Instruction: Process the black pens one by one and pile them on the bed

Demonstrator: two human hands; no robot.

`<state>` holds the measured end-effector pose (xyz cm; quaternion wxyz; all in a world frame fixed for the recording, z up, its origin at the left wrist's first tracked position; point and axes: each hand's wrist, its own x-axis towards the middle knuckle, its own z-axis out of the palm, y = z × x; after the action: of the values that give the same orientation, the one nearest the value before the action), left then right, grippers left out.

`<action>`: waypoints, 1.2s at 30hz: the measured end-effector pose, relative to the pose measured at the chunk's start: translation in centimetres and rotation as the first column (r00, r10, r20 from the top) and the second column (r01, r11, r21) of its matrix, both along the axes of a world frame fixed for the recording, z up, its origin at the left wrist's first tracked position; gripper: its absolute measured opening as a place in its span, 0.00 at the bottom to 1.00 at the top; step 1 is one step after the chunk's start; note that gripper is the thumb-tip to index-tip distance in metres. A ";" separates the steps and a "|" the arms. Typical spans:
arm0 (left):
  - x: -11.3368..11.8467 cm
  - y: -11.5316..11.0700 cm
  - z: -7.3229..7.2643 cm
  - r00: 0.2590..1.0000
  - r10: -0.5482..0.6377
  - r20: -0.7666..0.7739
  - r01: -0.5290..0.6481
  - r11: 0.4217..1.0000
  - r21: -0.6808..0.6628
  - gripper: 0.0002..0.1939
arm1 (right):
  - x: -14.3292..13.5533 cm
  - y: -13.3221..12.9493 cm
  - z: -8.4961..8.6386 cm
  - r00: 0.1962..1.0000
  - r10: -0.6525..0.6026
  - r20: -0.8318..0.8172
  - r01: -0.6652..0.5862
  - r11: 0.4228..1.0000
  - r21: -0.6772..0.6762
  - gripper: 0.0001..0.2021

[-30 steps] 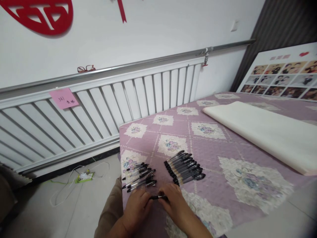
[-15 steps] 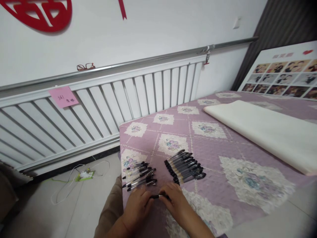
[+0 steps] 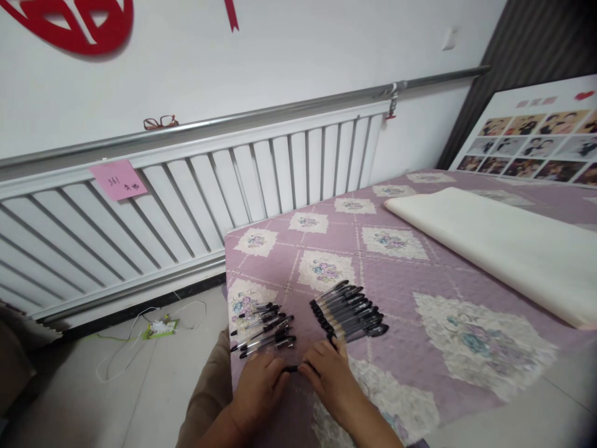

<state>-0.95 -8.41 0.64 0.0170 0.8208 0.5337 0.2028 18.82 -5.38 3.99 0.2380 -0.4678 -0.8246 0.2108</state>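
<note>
Head view gives us two hands and one dark pen (image 3: 291, 369) between them: our left hand (image 3: 259, 381) and right hand (image 3: 332, 373) pinch it from either side, fingers drawn in close, at the near part of the purple flowered cloth (image 3: 392, 280). Beyond lie two groups, a loose bunch of pens (image 3: 268, 336) just past the left hand and a tidy row of pens (image 3: 352, 316) by the right, overlapping too much for us to count surely.

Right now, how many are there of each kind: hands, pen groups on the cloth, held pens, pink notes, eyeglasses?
Hands: 2 (left hand, right hand)
Pen groups: 2 (left pens, right pens)
Held pen: 1
Pink note: 1
Eyeglasses: 1
Total: 7
</note>
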 end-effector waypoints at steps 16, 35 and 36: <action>-0.2 0.2 0.9 0.989 0.025 0.144 -0.006 0.992 -0.127 0.12 | 2.2 1.4 -1.1 0.989 -0.108 -0.099 0.110 0.994 0.017 0.03; -0.4 0.4 0.5 0.979 0.066 0.195 -0.045 0.993 -0.111 0.13 | 0.3 1.0 -2.1 0.995 -0.062 0.079 0.057 0.996 0.067 0.07; -0.4 0.4 0.6 0.979 0.066 0.194 -0.044 0.992 -0.114 0.13 | 0.5 1.0 -2.0 0.995 -0.068 0.077 0.062 0.995 0.072 0.07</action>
<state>-1.32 -7.97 1.21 0.1092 0.7793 0.5622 0.2542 19.30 -4.37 2.00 0.2279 -0.4938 -0.8247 0.1554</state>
